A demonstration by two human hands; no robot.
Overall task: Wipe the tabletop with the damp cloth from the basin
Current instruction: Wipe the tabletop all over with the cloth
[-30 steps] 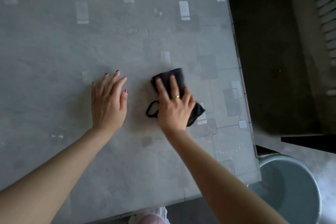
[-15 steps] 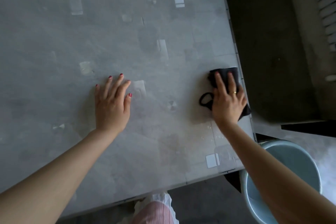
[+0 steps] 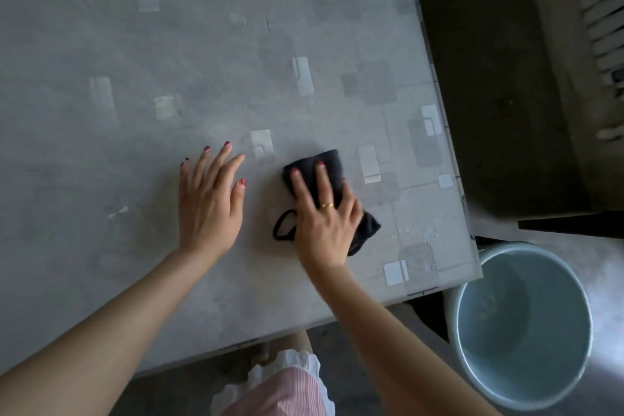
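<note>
Now the right hand presses flat, fingers straight, on the dark cloth on the grey tabletop, the left hand spread flat just beside it, the pale-blue basin standing off the table's near right corner.

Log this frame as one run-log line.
phase: wiping | right hand: flat on dark cloth, near right table edge | left hand: flat on tabletop | basin: on floor by corner
</note>
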